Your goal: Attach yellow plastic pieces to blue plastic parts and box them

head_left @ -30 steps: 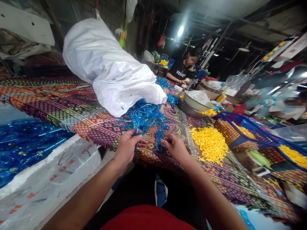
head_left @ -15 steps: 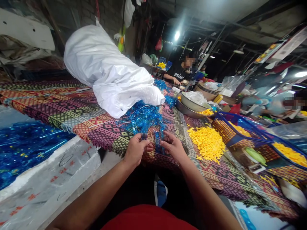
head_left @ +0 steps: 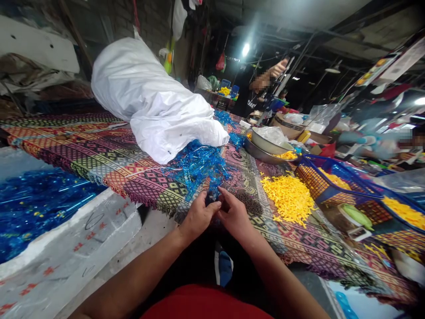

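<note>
My left hand (head_left: 199,216) and my right hand (head_left: 235,215) meet at the near edge of a patterned cloth-covered table (head_left: 109,150). Both pinch a small blue plastic piece (head_left: 212,197) between their fingertips. Just beyond them lies a heap of blue translucent plastic pieces (head_left: 201,164), spilling from under a big white sack (head_left: 149,97). A pile of yellow plastic pieces (head_left: 287,197) lies to the right of my hands.
A metal bowl (head_left: 265,148) and a blue wire basket (head_left: 335,181) with yellow pieces stand at the right. A bin of blue pieces (head_left: 36,199) sits at the left below the table. A person (head_left: 255,95) with a raised arm is at the far end.
My hands have come together from apart, closing on one blue piece at the table's edge. The person at the far end has raised an arm.
</note>
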`<move>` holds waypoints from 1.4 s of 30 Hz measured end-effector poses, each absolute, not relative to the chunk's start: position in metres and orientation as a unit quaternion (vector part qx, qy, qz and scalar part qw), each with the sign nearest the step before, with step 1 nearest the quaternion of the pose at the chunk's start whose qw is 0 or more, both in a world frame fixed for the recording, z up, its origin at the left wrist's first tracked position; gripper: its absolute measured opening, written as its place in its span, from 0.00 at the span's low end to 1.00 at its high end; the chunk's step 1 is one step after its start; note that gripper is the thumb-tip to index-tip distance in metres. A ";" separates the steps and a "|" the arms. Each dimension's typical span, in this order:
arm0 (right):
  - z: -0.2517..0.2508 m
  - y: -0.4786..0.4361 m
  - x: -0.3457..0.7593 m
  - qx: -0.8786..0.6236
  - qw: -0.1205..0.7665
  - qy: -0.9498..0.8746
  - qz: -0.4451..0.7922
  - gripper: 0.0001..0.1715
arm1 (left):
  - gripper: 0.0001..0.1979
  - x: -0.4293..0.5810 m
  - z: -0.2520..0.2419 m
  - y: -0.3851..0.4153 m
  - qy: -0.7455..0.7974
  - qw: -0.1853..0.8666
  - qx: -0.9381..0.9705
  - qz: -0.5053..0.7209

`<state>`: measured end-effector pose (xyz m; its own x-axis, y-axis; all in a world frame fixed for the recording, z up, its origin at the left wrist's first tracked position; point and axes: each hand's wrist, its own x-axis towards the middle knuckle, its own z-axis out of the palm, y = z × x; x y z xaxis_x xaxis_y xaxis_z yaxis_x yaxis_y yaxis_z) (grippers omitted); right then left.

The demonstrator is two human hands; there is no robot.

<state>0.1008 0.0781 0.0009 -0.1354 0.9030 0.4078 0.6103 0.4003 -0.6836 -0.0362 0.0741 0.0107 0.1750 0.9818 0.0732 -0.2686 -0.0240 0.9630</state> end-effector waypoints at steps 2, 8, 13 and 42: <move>0.004 0.074 0.097 -0.512 0.396 -0.747 0.150 0.32 | 0.16 -0.036 0.008 0.073 0.356 0.631 0.465 0.509; 0.016 0.080 0.107 -0.469 0.341 -0.784 0.220 0.32 | 0.14 -0.041 -0.001 0.069 0.308 0.722 0.355 0.508; 0.005 0.112 0.130 -0.604 0.304 -0.715 0.175 0.21 | 0.14 -0.055 0.000 0.070 0.333 0.707 0.303 0.545; 0.000 0.145 0.105 -0.544 0.303 -0.765 0.167 0.18 | 0.13 -0.061 0.007 0.077 0.376 0.626 0.292 0.618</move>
